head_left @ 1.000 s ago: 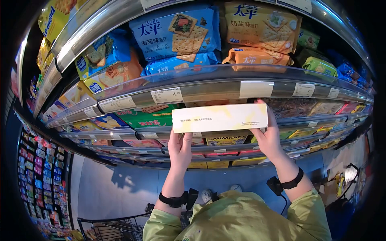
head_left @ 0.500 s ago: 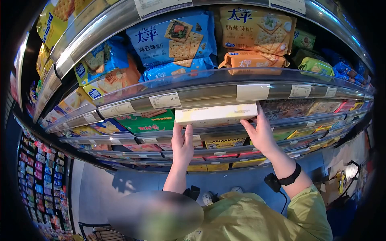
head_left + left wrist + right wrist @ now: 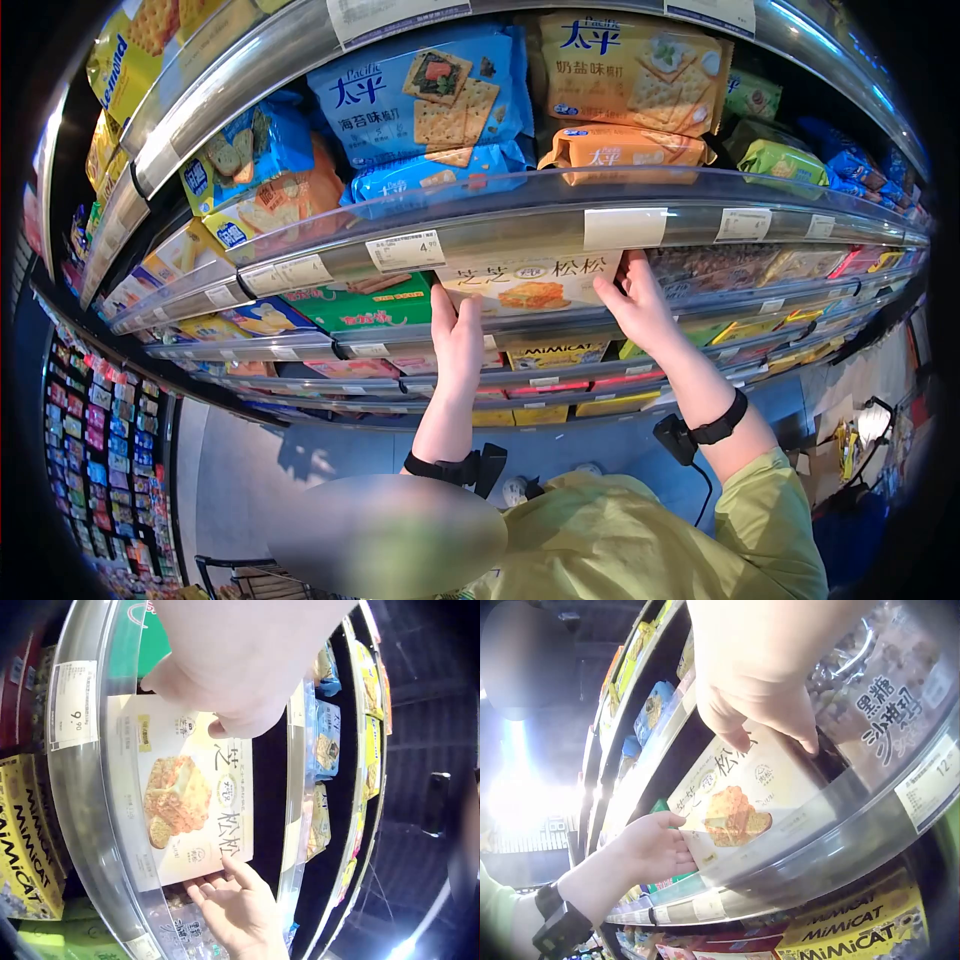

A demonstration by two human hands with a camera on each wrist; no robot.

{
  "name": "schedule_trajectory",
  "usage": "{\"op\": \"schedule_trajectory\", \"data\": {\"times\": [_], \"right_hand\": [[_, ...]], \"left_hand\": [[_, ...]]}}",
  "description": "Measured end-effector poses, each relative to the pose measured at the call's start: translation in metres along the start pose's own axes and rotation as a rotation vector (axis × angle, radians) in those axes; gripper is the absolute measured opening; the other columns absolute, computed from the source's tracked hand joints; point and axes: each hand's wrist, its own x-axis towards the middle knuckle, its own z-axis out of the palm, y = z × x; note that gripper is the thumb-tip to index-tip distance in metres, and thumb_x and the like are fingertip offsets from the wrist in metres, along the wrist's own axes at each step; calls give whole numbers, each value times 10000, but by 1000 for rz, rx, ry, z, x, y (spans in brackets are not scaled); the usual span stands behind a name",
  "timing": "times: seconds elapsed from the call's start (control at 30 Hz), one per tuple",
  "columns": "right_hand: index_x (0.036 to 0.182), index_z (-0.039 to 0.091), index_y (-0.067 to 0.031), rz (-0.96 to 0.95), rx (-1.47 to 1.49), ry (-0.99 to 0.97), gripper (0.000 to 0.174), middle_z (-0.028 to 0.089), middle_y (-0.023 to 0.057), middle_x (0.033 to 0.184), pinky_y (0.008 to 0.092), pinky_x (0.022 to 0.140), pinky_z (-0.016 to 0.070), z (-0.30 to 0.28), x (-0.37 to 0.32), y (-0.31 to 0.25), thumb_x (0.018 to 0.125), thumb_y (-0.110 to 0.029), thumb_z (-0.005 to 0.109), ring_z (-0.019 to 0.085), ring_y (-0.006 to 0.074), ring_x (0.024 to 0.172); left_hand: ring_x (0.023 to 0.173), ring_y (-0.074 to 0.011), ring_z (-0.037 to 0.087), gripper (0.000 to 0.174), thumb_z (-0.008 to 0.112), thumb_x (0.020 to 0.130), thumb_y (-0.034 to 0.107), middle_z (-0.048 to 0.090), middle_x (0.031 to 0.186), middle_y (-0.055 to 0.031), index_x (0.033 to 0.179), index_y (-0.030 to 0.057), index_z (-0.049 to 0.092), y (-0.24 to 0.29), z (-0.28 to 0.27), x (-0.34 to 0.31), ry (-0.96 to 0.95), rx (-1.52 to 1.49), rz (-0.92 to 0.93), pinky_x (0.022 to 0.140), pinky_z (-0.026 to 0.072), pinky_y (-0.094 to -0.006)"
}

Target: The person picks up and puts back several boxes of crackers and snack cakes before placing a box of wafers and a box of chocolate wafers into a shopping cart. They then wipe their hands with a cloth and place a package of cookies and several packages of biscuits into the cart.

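Note:
A cream pastry box (image 3: 545,292) with dark lettering and a picture of a crumb-topped pastry stands between both hands, front facing out. It sits in a shelf row behind a clear plastic lip (image 3: 124,810), tilted slightly back. My left hand (image 3: 457,345) grips its left end, thumb along the front. At the other end my right hand (image 3: 640,305) pinches the edge, thumb on the face and fingers at the side, as the right wrist view shows. The fingers behind the ends are partly hidden. A green box (image 3: 375,302) stands just left of it.
Clear bags of dark snacks (image 3: 889,705) lie to the right on the same shelf. Above are blue cracker packs (image 3: 425,95) and orange ones (image 3: 630,150) behind a metal price rail (image 3: 520,235). Yellow Mimicat boxes (image 3: 30,840) stand below. A wire cart (image 3: 240,575) is behind.
The pastry box has gone from held in front of the shelf, narrow side up, to in the shelf row with its printed front showing. Both hands moved with it and stayed on its ends.

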Motion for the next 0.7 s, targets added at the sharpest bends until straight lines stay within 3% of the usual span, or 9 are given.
{"op": "schedule_trajectory", "data": {"times": [0.1,0.17,0.2,0.37,0.7], "right_hand": [[1318,334,34,-1,62,-7,532,520,190,1218,332,968,378,1,2,8,856,-81,572,514,265,1128],[1354,295,-9,81,245,-76,586,461,101,1278,304,1012,322,5,3,8,821,33,534,451,184,1179],[1370,286,-10,90,262,-68,616,449,102,1288,308,1023,306,8,2,2,799,31,517,429,186,1195],[1374,288,-7,113,344,-45,596,448,89,1287,299,1021,300,11,1,1,822,12,513,418,171,1190],[1359,316,-9,162,345,69,511,452,76,1279,287,1019,291,17,-3,-2,874,-4,476,414,153,1176]], "left_hand": [[967,-150,502,318,516,831,46,558,1077,-99,1139,-8,458,-3,1,5,62,-46,-17,878,390,-263],[910,-137,509,297,546,779,23,573,1001,-80,1070,3,489,-2,0,7,87,17,-78,839,401,-260],[867,-133,516,271,561,742,4,577,928,-62,1007,2,510,-6,-2,11,100,14,-80,810,408,-260],[833,-132,516,253,551,740,-16,577,886,-52,992,-9,527,-4,1,16,82,-96,-77,798,409,-258],[936,-124,446,264,487,833,52,517,1011,-42,1091,-1,484,-14,-3,15,39,-41,-70,891,334,-250]]}}
